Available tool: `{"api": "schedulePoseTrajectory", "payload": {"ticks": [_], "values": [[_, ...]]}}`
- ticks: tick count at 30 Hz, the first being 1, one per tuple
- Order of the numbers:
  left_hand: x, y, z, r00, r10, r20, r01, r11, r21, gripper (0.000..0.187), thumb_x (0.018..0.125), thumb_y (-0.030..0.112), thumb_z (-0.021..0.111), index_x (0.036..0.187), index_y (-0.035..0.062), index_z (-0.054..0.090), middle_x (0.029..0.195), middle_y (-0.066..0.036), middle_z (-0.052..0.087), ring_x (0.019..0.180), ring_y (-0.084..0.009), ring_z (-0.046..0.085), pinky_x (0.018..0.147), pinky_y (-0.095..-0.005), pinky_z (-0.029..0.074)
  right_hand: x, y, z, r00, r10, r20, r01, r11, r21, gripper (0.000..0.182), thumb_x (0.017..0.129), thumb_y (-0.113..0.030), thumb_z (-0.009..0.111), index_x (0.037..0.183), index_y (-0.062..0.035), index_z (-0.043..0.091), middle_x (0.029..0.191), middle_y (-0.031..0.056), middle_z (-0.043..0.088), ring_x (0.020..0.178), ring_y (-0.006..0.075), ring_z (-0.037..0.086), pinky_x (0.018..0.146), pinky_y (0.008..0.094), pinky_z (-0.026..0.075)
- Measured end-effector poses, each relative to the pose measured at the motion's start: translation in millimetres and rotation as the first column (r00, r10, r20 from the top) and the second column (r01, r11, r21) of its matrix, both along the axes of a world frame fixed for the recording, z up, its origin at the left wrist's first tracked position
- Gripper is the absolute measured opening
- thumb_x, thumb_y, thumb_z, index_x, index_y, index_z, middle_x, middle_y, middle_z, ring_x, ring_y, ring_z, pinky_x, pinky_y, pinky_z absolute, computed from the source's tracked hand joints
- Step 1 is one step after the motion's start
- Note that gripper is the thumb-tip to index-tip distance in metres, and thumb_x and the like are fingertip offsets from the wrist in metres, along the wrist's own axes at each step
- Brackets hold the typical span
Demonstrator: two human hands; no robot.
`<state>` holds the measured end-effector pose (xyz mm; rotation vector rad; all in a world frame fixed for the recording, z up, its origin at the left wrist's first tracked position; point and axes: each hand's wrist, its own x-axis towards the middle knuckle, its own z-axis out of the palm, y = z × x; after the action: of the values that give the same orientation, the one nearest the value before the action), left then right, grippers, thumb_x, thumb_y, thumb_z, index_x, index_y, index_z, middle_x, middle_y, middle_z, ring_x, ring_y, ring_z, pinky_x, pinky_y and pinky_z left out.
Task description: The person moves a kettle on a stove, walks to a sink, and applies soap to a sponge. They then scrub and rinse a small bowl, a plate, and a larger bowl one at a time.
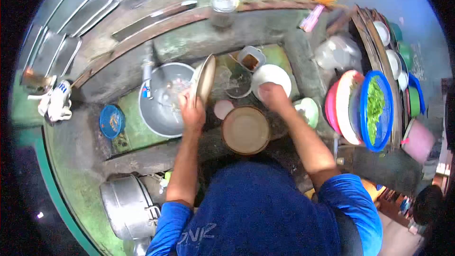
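My left hand (192, 113) grips a cream plate with a brown rim (206, 78), tilted nearly on edge. The plate is at the right side of a large grey basin (147, 109) that holds water and small bits. My right hand (272, 96) is over a white bowl (280, 73); its fingers are blurred, and whatever they may hold is hidden. Close in front of my body sits a round cream dish with a brown rim (246, 130). A small pinkish disc (223, 109) lies behind it. Near the white bowl is a square container with brown contents (250, 59).
A tap (147, 73) reaches over the basin, with a small blue bowl (112, 121) to its left. At right stand a blue colander of chopped greens (377, 111) and stacked basins (345, 106). A metal pot (124, 206) is at lower left. A raised ledge (265, 5) runs behind.
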<state>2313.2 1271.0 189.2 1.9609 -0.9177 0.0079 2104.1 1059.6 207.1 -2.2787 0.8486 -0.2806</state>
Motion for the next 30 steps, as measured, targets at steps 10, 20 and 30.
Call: {"api": "schedulePoseTrajectory", "payload": {"ticks": [10, 20, 30], "values": [[-64.6, -29.1, 31.4, 0.327, -0.036, -0.945, -0.492, 0.847, -0.202, 0.056, 0.086, -0.006, 0.049, 0.138, 0.0093, 0.035, 0.124, -0.016, 0.051, 0.110, -0.0316, 0.056, 0.083, -0.0439, 0.056, -171.9, -45.5, -124.6, 0.757, 0.033, -0.653, -0.121, 0.988, -0.091, 0.055, 0.076, -0.027, 0.061, 0.122, 0.0035, 0.054, 0.114, 0.0257, 0.060, 0.110, 0.0429, 0.054, 0.107, 0.0461, 0.033], [-113.9, -32.4, 40.3, 0.194, -0.367, -0.910, -0.303, 0.860, -0.411, 0.040, 0.099, 0.019, 0.046, 0.138, 0.0229, 0.034, 0.115, -0.007, 0.057, 0.080, -0.0190, 0.066, 0.045, -0.0248, 0.054, -170.6, -40.8, -7.1, 0.948, -0.233, -0.217, 0.216, 0.971, -0.102, 0.028, 0.081, -0.015, 0.062, 0.104, -0.0021, 0.053, 0.085, 0.0248, 0.064, 0.084, 0.0456, 0.062, 0.075, 0.0520, 0.049], [-173.0, -80.0, 57.9, 0.075, -0.387, -0.919, -0.159, 0.905, -0.394, 0.046, 0.099, 0.042, 0.041, 0.138, 0.0191, 0.037, 0.132, -0.005, 0.049, 0.117, -0.0219, 0.053, 0.091, -0.0415, 0.051, -16.0, 7.6, 40.3, 0.951, 0.102, 0.290, -0.017, 0.960, -0.281, 0.055, 0.084, -0.014, 0.055, 0.135, 0.0008, 0.041, 0.138, 0.0279, 0.040, 0.132, 0.0417, 0.036, 0.111, 0.0462, 0.027]]}}
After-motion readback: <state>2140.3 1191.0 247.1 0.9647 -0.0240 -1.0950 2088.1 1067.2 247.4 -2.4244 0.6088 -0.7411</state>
